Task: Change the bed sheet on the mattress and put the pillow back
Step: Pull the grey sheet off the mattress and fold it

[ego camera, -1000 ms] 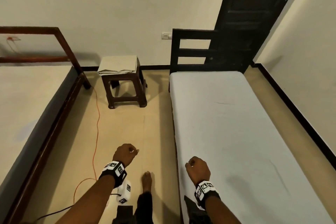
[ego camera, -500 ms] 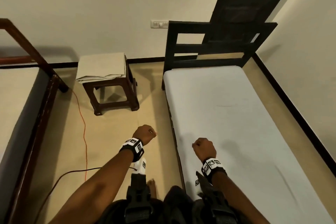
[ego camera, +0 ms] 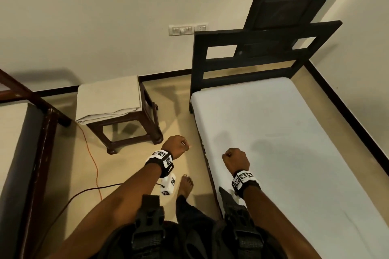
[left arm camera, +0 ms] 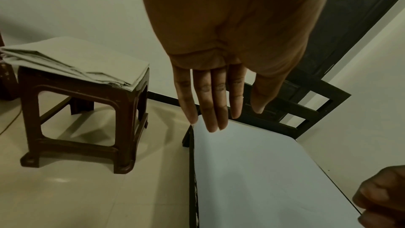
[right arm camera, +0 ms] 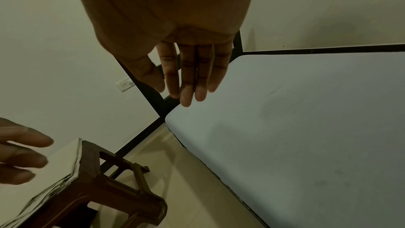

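Two empty hands, left (ego camera: 176,147) and right (ego camera: 235,161), grip slack; one folded sheet (ego camera: 108,99).

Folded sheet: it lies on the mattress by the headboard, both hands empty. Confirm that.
Wrong place. The folded sheet lies on the stool, beside the mattress, as the head view shows. Both the left hand and right hand are indeed empty.

Person, seen from above: bare forearms, no sleeves, and one bare foot (ego camera: 185,183) on the floor below dark trousers (ego camera: 189,214). Each wrist carries a black strap with white blocks printed in black-and-white square code markings, the left wrist band (ego camera: 162,160) with a further white marked block hanging beneath, the right wrist band (ego camera: 244,178) similar. Black webbing straps with plastic buckles (ego camera: 147,229) sit at the chest, apparently a harness.
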### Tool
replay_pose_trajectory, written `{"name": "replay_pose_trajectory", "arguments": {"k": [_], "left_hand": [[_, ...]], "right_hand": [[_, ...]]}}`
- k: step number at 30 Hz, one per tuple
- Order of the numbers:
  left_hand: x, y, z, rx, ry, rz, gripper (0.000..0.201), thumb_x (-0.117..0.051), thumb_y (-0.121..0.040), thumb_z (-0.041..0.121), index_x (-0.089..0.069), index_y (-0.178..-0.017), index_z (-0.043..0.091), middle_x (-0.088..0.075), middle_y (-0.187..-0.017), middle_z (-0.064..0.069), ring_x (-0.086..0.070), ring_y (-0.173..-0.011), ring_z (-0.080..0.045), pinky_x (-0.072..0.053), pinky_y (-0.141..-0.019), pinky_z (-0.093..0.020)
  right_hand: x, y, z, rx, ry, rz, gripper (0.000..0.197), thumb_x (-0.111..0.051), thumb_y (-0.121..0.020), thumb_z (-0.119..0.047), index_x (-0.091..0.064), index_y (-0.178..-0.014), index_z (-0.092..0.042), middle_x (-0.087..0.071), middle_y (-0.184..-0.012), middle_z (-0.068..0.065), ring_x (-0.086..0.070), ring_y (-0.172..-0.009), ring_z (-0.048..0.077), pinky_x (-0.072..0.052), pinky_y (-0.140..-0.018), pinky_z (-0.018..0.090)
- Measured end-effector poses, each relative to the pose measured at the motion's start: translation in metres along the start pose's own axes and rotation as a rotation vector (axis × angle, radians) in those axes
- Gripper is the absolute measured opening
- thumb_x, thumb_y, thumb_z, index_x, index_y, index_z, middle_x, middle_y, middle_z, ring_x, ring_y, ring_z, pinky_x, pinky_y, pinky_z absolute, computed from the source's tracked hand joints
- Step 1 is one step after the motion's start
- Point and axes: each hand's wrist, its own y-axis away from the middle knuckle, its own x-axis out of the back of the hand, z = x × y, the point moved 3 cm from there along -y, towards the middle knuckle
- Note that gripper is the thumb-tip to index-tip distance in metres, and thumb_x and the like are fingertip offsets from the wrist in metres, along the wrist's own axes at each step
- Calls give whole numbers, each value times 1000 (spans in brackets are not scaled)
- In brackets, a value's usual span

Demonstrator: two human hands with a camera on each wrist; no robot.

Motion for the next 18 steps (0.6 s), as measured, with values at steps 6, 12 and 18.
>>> {"name": "replay_pose_trajectory", "arguments": {"k": [6,12,18], "left_hand": [[69,-80,3,48,-54,16,12,-73,-83,34,-69,-73,29,-69,-79,6,-68,-84,-19,-55,-79,-32],[94,-158,27,15,-127,-83,9,-72,-86,33,-74,-83,24,-74,-93,-3,-67,-91,-22,-53,-81,-31],[99,-251,49,2,-151,-202,11,-74,-82,30,-69,-72,32,-73,-91,4,-69,-94,-19,-55,-86,-34]], "right_hand": [[10,-77,-62,-17,-41,-7,9,-61,-80,-27,-68,-80,-22,-72,-89,5,-66,-86,31,-47,-69,28],[19,-141,-100,-79,-98,4,11,-63,-82,-29,-69,-82,-21,-70,-87,5,-61,-79,30,-42,-68,28],[20,-217,-118,-147,-82,-4,14,-63,-82,-28,-73,-87,-20,-72,-91,7,-66,-87,33,-43,-67,28]]}}
